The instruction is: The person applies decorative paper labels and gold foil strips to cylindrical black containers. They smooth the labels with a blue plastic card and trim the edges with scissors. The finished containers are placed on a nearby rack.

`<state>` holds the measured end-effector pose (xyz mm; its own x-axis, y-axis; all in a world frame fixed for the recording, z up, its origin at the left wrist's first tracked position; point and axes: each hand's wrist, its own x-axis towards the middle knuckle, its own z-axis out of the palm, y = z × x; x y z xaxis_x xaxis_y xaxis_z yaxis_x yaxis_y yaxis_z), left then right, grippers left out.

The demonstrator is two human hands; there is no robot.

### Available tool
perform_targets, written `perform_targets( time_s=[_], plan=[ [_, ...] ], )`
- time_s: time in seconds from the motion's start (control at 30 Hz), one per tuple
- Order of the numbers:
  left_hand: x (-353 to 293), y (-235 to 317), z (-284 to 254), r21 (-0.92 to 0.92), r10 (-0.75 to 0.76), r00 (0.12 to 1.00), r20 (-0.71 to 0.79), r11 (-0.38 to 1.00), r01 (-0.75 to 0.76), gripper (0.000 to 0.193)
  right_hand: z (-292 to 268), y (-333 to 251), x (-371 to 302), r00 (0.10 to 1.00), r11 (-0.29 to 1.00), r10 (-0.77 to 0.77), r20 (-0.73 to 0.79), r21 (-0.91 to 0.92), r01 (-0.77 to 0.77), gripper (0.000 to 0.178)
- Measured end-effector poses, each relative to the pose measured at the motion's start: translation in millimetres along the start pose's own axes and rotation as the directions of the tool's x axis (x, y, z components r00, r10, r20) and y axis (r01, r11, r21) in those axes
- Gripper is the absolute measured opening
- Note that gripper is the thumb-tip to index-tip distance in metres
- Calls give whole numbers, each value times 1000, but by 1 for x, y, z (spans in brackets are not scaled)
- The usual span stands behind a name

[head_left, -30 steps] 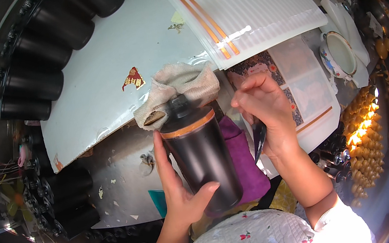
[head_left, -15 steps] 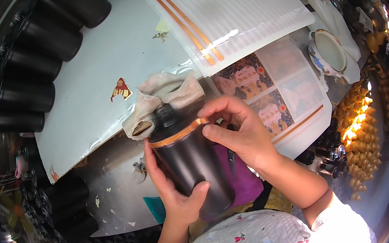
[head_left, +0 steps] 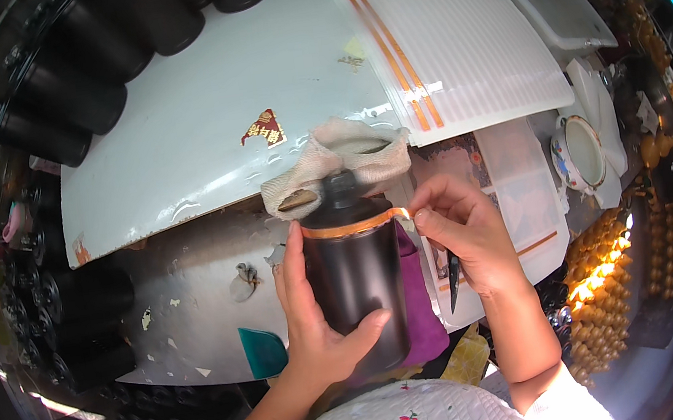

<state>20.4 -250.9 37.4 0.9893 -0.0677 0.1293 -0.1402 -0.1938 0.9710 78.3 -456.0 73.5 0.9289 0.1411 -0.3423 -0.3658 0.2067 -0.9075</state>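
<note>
Btwn both hands: black bottle [head_left: 356,284], L hand [head_left: 318,331] gripping.

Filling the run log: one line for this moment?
left hand grips black bottle | right hand pinches orange band at rim

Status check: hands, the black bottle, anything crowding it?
Left hand gripping black bottle. Right hand pinching copper band at its shoulder. Cloth directly behind bottle top.

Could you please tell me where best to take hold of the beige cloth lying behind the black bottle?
Probably pinch the cloth at its raised, bunched fold on top, coming from above and from the far side. The bottle, held in the left hand, blocks its near edge, and the right hand sits at the orange band.
</note>
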Motion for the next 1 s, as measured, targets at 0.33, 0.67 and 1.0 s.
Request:
perform_targets(
  time_s=[0.33,0.67,1.0],
  plan=[
    [3,11,-4,158,101,995,21,982,-103,109,1,-9,-6,985,987,-159,-61,-8,159,20],
    [2,12,-3,152,107,994,-18,983,-103,109,24,-37,-24,888,838,-451,96,-299,457,3],
    [2,13,-5,143,135,991,-21,981,-130,107,32,-43,-32,885,854,-433,173,-235,464,5]
  ],
)
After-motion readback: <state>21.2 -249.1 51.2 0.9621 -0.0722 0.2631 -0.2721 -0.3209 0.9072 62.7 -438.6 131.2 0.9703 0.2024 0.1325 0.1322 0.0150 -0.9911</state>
